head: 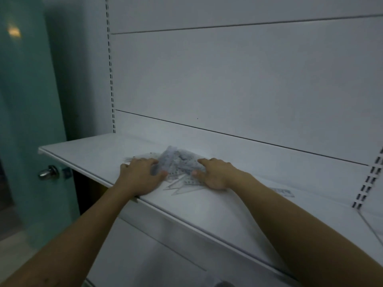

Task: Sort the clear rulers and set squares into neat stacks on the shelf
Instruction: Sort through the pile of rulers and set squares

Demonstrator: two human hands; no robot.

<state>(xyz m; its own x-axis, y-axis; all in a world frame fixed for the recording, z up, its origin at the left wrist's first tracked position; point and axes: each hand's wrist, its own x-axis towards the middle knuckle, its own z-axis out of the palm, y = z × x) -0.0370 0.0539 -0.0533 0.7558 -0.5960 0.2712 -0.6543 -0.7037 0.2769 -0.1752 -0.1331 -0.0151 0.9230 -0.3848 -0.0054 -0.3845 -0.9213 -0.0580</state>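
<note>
Two hands rest on the white shelf (pixel 93 154), one at each side of a loose heap of clear rulers and set squares (pixel 179 162). The heap lies near the middle of the shelf's depth, pieces crossing at all angles, with the tips of a few set squares poking out toward the front edge between the wrists. The left hand (pixel 143 176) lies palm down against the heap's left edge, fingers gently curved and thumb reaching toward a tilted ruler; blur hides whether it pinches that ruler or only touches it. The right hand (pixel 215 172) sits on the heap's right edge, forefinger and thumb stretched out flat on the plastic, gripping nothing. Both forearms cross the shelf's front lip.

One lone ruler (pixel 285 192) lies flat on the shelf, well apart from the heap, beyond the right forearm. Behind stands a plain back panel (pixel 228 79) with a slotted upright (pixel 110 69). Left of the shelf is a teal door (pixel 24 100) with a metal knob (pixel 48 172).
</note>
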